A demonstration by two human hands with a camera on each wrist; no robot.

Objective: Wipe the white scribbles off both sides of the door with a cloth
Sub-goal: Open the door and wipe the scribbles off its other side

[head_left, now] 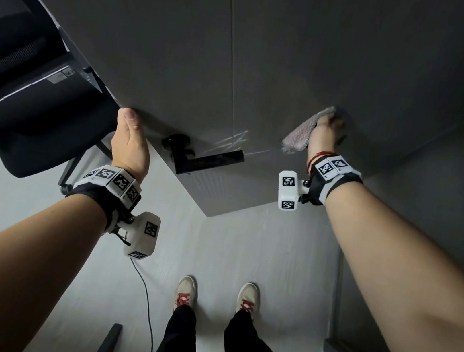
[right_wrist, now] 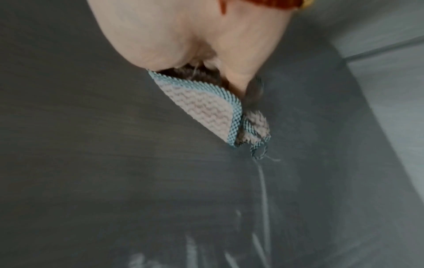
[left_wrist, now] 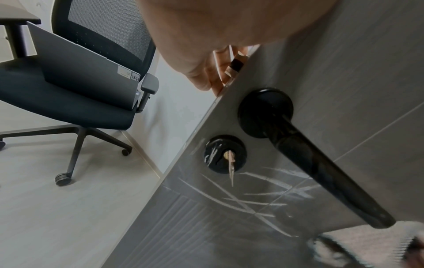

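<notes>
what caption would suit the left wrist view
Left hand holds the door edge by the black handle, keyed lock and white scribbles.

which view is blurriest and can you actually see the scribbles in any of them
Head view: dim, door dark, wide-angle bending at the edges, cloth and right hand slightly motion-blurred. Left wrist view: sharpest, white scribbles crisp by the door handle. Right wrist view: soft all over, only the cloth's weave reads.
</notes>
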